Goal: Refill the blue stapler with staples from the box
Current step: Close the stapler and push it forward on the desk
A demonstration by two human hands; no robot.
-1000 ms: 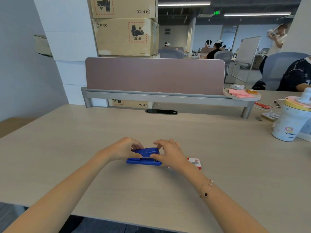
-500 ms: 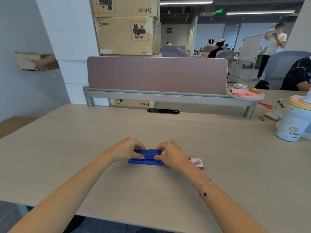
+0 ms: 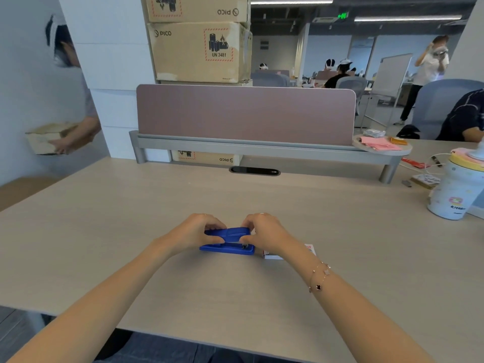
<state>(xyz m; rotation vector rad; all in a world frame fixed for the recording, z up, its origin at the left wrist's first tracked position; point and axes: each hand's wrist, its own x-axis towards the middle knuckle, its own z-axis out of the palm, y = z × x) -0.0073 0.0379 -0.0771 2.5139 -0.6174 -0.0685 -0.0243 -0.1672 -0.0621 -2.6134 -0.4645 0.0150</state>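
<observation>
The blue stapler (image 3: 227,240) lies flat on the wooden desk (image 3: 235,200) in front of me, its long side toward me. My left hand (image 3: 195,230) grips its left end, thumb in front and fingers over the top. My right hand (image 3: 264,233) grips its right end the same way. The stapler's top arm sits low over its base. A small white and red staple box (image 3: 310,250) lies on the desk just right of the stapler, mostly hidden behind my right wrist.
A mauve divider screen (image 3: 246,113) on a grey shelf crosses the back of the desk. A white cup with a yellow lid (image 3: 457,189) stands at the right edge. Cardboard boxes (image 3: 199,48) are stacked behind. A person carrying a box (image 3: 49,138) passes at the left.
The stapler's top arm, raised a second ago, has come down onto the base under both hands. A person with a box has walked into view at the left.
</observation>
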